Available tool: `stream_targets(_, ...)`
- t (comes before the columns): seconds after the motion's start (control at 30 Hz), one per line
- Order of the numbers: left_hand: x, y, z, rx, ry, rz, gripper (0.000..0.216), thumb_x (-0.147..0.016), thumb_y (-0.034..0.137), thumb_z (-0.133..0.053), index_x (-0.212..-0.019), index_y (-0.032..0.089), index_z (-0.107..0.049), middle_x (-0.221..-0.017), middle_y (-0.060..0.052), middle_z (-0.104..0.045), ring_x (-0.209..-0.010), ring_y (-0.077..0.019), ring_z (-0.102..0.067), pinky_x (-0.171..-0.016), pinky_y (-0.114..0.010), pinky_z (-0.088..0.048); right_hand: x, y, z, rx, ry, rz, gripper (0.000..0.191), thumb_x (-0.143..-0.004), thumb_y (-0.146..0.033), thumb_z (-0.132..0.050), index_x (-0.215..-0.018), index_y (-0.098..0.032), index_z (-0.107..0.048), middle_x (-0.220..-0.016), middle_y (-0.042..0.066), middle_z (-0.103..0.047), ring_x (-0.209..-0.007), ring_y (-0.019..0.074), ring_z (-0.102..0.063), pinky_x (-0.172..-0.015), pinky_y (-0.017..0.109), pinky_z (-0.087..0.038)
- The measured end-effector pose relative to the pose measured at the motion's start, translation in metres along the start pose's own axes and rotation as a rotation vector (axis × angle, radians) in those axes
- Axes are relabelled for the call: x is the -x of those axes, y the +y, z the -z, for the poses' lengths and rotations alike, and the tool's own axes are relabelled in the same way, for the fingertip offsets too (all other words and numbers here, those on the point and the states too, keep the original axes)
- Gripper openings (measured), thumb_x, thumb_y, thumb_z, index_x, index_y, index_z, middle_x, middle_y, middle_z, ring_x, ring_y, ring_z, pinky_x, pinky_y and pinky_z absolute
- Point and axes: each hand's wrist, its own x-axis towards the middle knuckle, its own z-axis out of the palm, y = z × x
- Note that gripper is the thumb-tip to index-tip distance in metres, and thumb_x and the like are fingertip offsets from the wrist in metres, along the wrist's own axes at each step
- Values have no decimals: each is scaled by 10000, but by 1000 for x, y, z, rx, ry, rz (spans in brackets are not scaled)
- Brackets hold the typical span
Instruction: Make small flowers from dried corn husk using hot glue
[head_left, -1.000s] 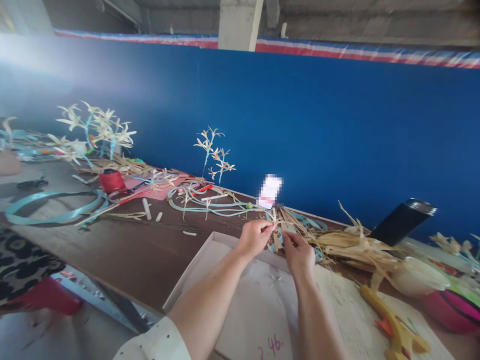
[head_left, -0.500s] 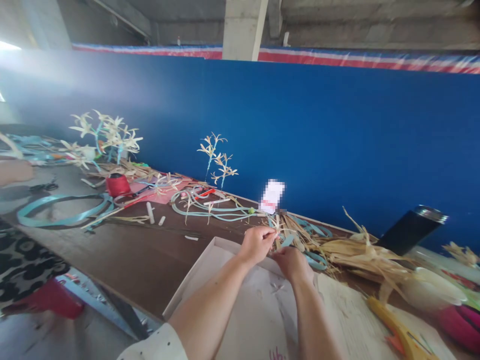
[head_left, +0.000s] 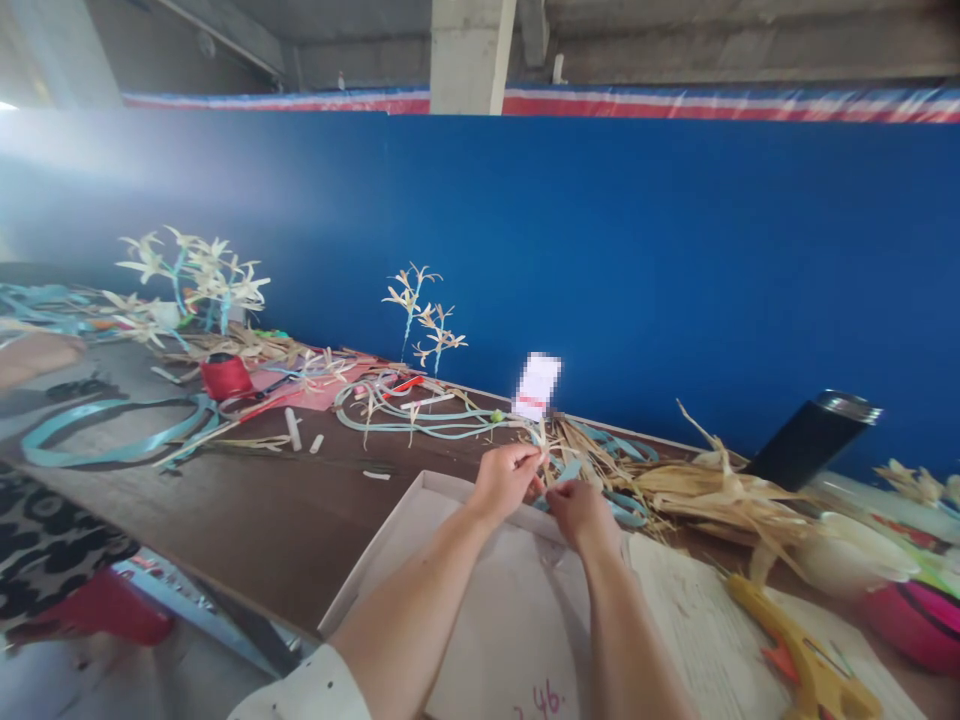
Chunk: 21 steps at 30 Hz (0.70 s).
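Note:
My left hand [head_left: 506, 478] is closed in a pinch on a small dried-husk flower [head_left: 541, 436] held above the far edge of a shallow white cardboard box [head_left: 420, 545]. Close beside it, my right hand [head_left: 579, 513] has its fingers curled at the base of the same flower, where a pale blue strip [head_left: 564, 472] shows. The fingertips of both hands almost touch. A heap of dried corn husks [head_left: 697, 490] lies just beyond and to the right of my hands.
A yellow glue gun [head_left: 802, 660] lies at the right front, near a black flask [head_left: 810, 440] and a pink bowl [head_left: 911, 625]. Blue ribbon loops [head_left: 112, 430], a red spool [head_left: 225, 377], finished husk flower stems [head_left: 424, 310] and glue sticks [head_left: 291, 428] litter the brown table. A blue wall stands behind.
My right hand has drawn in toward my left hand, and both now work closer together on the husk flower. The view has shifted slightly.

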Motion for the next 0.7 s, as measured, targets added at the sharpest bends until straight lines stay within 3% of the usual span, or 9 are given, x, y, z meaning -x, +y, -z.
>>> stream_targets(0.23,-5,-5,-3,73,65,-2,290,-804,382,-505,-865,157,-679,-859,-44,-700,-588,-112,-632,-496,-176,-491,-6,10,1,-306,79,52,307,-743,-475,-507,-759,-210,-662,-621,8,-625,-611,173,-592,-543,253,-407)
stream_targets(0.33,-6,-4,-2,39,84,3,284,-803,379,-506,-855,160,-680,-824,-41,-703,-586,-116,-635,-505,-178,-487,-5,9,0,-712,95,27,369,-704,-541,-571,-818,-198,-643,-552,-38,-555,-468,116,-508,-458,225,-394)
stream_targets(0.47,-2,0,-1,-17,64,-16,278,-806,369,-496,-829,167,-685,-690,-23,-689,-570,-121,-628,-532,-184,-470,1,4,0,-1317,32,28,312,-584,-409,-759,-739,-183,-610,-494,-81,-451,-378,42,-343,-370,178,-304)
stream_targets(0.57,1,4,-1,13,16,8,287,-801,387,-500,-822,164,-681,-607,-12,-659,-551,-128,-615,-518,-189,-457,4,2,2,-1444,-32,41,294,-567,-348,-785,-717,-182,-594,-540,-71,-485,-415,43,-389,-380,165,-316)
stream_targets(0.7,3,3,-3,82,-20,26,311,-791,413,-515,-832,155,-684,-575,-9,-632,-494,-116,-572,-470,-189,-436,4,2,4,-1506,-16,38,306,-559,-338,-796,-741,-178,-608,-641,-41,-560,-517,61,-488,-426,154,-364)
